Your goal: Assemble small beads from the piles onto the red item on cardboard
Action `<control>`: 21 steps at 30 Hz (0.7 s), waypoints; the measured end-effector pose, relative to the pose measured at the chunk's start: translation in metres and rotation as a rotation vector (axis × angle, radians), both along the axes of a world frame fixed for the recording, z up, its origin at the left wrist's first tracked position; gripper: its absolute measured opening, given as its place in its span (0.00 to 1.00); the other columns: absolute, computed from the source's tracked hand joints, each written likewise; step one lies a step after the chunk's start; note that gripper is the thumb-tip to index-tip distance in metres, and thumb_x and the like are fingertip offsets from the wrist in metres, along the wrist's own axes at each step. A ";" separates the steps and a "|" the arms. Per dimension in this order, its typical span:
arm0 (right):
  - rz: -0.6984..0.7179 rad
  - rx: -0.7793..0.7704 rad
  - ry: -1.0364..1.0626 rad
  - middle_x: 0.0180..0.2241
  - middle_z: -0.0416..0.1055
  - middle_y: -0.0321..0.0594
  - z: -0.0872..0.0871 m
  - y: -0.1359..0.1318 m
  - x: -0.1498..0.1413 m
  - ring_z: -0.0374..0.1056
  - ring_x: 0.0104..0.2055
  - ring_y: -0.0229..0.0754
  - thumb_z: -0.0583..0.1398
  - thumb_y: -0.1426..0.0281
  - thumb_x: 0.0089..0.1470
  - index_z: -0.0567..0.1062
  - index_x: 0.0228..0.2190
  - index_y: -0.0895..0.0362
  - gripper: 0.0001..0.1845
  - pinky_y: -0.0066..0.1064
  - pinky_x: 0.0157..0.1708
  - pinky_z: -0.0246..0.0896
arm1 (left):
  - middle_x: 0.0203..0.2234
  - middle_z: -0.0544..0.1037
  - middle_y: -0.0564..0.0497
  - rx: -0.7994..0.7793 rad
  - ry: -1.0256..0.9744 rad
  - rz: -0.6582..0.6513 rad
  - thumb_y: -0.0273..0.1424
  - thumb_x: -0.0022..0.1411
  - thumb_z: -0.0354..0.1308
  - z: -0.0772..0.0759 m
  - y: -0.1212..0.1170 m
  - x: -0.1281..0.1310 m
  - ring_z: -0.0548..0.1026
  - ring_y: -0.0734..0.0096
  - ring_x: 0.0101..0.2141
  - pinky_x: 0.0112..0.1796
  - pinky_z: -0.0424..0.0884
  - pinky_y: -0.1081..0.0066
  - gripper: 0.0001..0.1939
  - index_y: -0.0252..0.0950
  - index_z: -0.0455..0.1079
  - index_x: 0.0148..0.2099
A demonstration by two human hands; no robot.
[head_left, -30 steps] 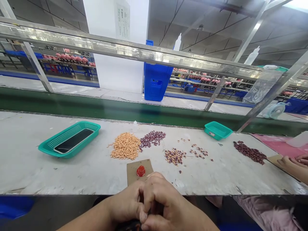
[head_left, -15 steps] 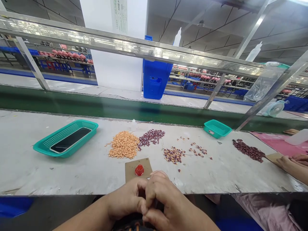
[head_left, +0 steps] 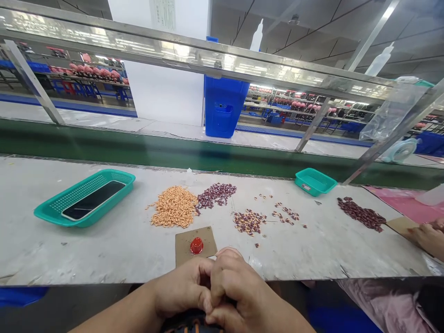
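My left hand [head_left: 185, 286] and my right hand [head_left: 236, 289] meet at the front edge of the table, fingers curled and pressed together. Whatever they pinch is hidden between the fingertips. Just beyond them lies a brown square board [head_left: 183, 238] bearing a small red cup-shaped piece [head_left: 196, 246]. Past the board are a heap of small orange pieces [head_left: 175, 208] and, touching its right side, a heap of purple pieces [head_left: 218, 194]. A smaller pile of two-coloured purple and orange pieces [head_left: 249, 222] sits to the right, with several more scattered around it.
On the left, a green basket [head_left: 43, 215] holds a phone [head_left: 93, 200]. A smaller green basket [head_left: 314, 182] stands back right, near a dark red heap [head_left: 360, 215]. A co-worker's hand [head_left: 428, 236] shows at far right. A metal rail [head_left: 277, 69] crosses above the table.
The view has shifted slightly, so the tabletop things appear a little higher, those at left further left. My hands keep the same pressed-together pose. The co-worker's hand at right has moved slightly.
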State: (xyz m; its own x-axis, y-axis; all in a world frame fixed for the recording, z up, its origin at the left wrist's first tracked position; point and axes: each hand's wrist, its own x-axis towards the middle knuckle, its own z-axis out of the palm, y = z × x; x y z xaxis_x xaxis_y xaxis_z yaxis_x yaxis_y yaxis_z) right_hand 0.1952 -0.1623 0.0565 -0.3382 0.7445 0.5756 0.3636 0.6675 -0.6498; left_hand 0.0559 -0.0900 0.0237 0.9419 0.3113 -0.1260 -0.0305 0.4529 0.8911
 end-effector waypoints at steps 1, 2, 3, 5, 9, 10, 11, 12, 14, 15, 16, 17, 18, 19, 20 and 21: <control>-0.006 0.004 -0.002 0.24 0.65 0.30 -0.002 0.000 0.001 0.62 0.32 0.35 0.60 0.73 0.54 0.62 0.24 0.53 0.12 0.30 0.37 0.58 | 0.23 0.72 0.53 -0.011 0.003 0.015 0.33 0.38 0.70 -0.001 0.000 0.001 0.67 0.70 0.27 0.28 0.61 0.74 0.12 0.31 0.72 0.22; -0.015 0.009 -0.005 0.24 0.65 0.30 -0.004 0.000 0.003 0.62 0.32 0.36 0.60 0.73 0.54 0.62 0.23 0.53 0.12 0.30 0.36 0.58 | 0.22 0.72 0.53 -0.026 0.006 0.023 0.33 0.38 0.71 -0.002 0.001 0.002 0.66 0.70 0.27 0.28 0.61 0.74 0.12 0.31 0.72 0.22; -0.028 0.012 -0.004 0.23 0.65 0.30 -0.006 0.000 0.004 0.62 0.31 0.36 0.59 0.74 0.54 0.62 0.23 0.53 0.12 0.30 0.36 0.58 | 0.21 0.72 0.53 -0.046 0.008 0.021 0.34 0.38 0.71 -0.003 0.001 0.003 0.66 0.70 0.26 0.27 0.60 0.75 0.13 0.31 0.73 0.22; -0.057 0.011 0.011 0.23 0.64 0.29 -0.011 0.000 0.006 0.61 0.30 0.35 0.59 0.76 0.52 0.61 0.23 0.53 0.12 0.31 0.36 0.58 | 0.21 0.71 0.53 -0.089 -0.003 0.012 0.38 0.38 0.72 -0.004 0.002 0.004 0.65 0.71 0.25 0.26 0.59 0.75 0.16 0.31 0.74 0.24; -0.100 -0.045 0.103 0.24 0.67 0.28 -0.017 0.001 0.010 0.62 0.29 0.34 0.61 0.78 0.47 0.62 0.26 0.53 0.12 0.32 0.40 0.59 | 0.22 0.72 0.51 -0.105 -0.019 0.045 0.46 0.36 0.72 -0.007 0.003 0.009 0.64 0.71 0.26 0.26 0.57 0.76 0.25 0.29 0.75 0.27; -0.102 -0.062 0.119 0.25 0.68 0.28 -0.018 0.001 0.011 0.62 0.30 0.34 0.62 0.78 0.46 0.63 0.27 0.53 0.12 0.32 0.40 0.59 | 0.21 0.71 0.52 -0.106 -0.012 0.041 0.46 0.36 0.72 -0.008 0.003 0.010 0.64 0.72 0.25 0.26 0.57 0.76 0.24 0.29 0.75 0.26; -0.101 -0.075 0.126 0.26 0.70 0.28 -0.018 0.002 0.012 0.63 0.31 0.34 0.62 0.79 0.45 0.64 0.28 0.52 0.13 0.32 0.41 0.59 | 0.21 0.70 0.53 -0.111 -0.003 0.032 0.44 0.36 0.72 -0.008 0.003 0.011 0.63 0.73 0.25 0.26 0.57 0.76 0.23 0.29 0.74 0.25; -0.097 -0.079 0.130 0.27 0.70 0.28 -0.018 0.002 0.013 0.63 0.31 0.34 0.62 0.79 0.45 0.65 0.28 0.52 0.13 0.32 0.41 0.59 | 0.20 0.70 0.53 -0.120 0.006 0.025 0.43 0.36 0.73 -0.009 0.003 0.012 0.63 0.73 0.25 0.25 0.57 0.77 0.21 0.29 0.74 0.25; -0.097 -0.067 0.129 0.26 0.71 0.28 -0.018 0.003 0.015 0.64 0.31 0.34 0.62 0.80 0.45 0.66 0.27 0.52 0.12 0.31 0.40 0.59 | 0.21 0.71 0.53 -0.137 0.024 0.026 0.40 0.36 0.73 -0.010 0.004 0.013 0.64 0.72 0.25 0.26 0.58 0.77 0.19 0.30 0.74 0.25; -0.101 -0.054 0.123 0.26 0.71 0.28 -0.018 0.004 0.015 0.64 0.31 0.35 0.62 0.80 0.45 0.65 0.27 0.53 0.12 0.31 0.39 0.60 | 0.21 0.71 0.52 -0.139 0.031 0.032 0.39 0.36 0.73 -0.010 0.004 0.014 0.65 0.71 0.26 0.26 0.58 0.76 0.18 0.29 0.74 0.25; -0.106 -0.038 0.116 0.25 0.71 0.28 -0.018 0.005 0.015 0.64 0.31 0.35 0.61 0.80 0.46 0.65 0.27 0.53 0.12 0.30 0.39 0.60 | 0.21 0.72 0.52 -0.140 0.037 0.035 0.37 0.37 0.72 -0.010 0.005 0.015 0.66 0.71 0.26 0.26 0.59 0.76 0.17 0.29 0.75 0.25; -0.111 -0.018 0.109 0.24 0.70 0.29 -0.019 0.005 0.015 0.64 0.30 0.35 0.61 0.79 0.47 0.65 0.26 0.53 0.11 0.30 0.38 0.60 | 0.21 0.72 0.52 -0.141 0.039 0.034 0.36 0.37 0.72 -0.010 0.005 0.015 0.66 0.71 0.26 0.27 0.59 0.76 0.16 0.29 0.75 0.25; -0.116 0.003 0.101 0.23 0.70 0.29 -0.019 0.006 0.015 0.64 0.30 0.35 0.61 0.78 0.47 0.65 0.26 0.52 0.10 0.31 0.38 0.60 | 0.21 0.72 0.52 -0.144 0.036 0.033 0.35 0.37 0.72 -0.010 0.005 0.016 0.66 0.71 0.25 0.27 0.60 0.76 0.16 0.29 0.75 0.25; -0.120 0.025 0.094 0.23 0.69 0.29 -0.020 0.007 0.015 0.64 0.30 0.36 0.61 0.78 0.48 0.65 0.26 0.52 0.10 0.31 0.38 0.61 | 0.21 0.73 0.52 -0.154 0.031 0.032 0.35 0.37 0.72 -0.009 0.005 0.017 0.67 0.71 0.25 0.27 0.60 0.76 0.15 0.29 0.75 0.25; -0.124 0.046 0.091 0.23 0.69 0.29 -0.021 0.008 0.015 0.64 0.29 0.36 0.60 0.77 0.49 0.65 0.26 0.52 0.09 0.32 0.38 0.61 | 0.21 0.73 0.52 -0.167 0.023 0.035 0.35 0.37 0.72 -0.009 0.005 0.018 0.67 0.71 0.25 0.27 0.60 0.76 0.15 0.29 0.75 0.25; -0.126 0.061 0.089 0.23 0.69 0.29 -0.021 0.009 0.015 0.64 0.29 0.36 0.60 0.76 0.50 0.65 0.26 0.52 0.09 0.33 0.39 0.61 | 0.21 0.73 0.52 -0.181 0.016 0.038 0.35 0.37 0.72 -0.010 0.004 0.018 0.68 0.71 0.25 0.27 0.61 0.76 0.15 0.29 0.74 0.25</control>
